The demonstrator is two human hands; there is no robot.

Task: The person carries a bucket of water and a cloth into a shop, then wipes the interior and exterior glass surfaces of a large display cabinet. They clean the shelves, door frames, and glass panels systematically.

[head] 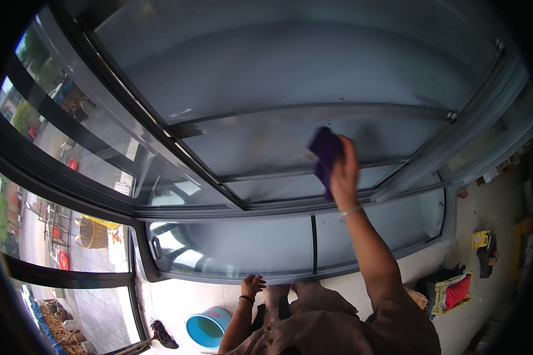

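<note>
A dark purple cloth (pixel 326 148) is bunched in my right hand (pixel 347 171), which reaches forward against or just above the glass door of a grey display cabinet (pixel 257 151). Dark spots and smudges show around the glass near the cloth. My left hand (pixel 253 285) is low at the near edge of the cabinet's lower ledge, its fingers loosely curled with nothing in them. Whether it touches the edge I cannot tell. Below the ledge, a blue plastic basin (pixel 208 327) holding some liquid stands on the floor to the left.
Framed glass panes (pixel 66 248) rise at the left, with a wicker basket (pixel 91 234) beyond them. A dark mop head (pixel 163 335) lies near the basin. At the right, a yellow crate (pixel 453 295) with a red item and a yellow container (pixel 480 239) stand on the floor.
</note>
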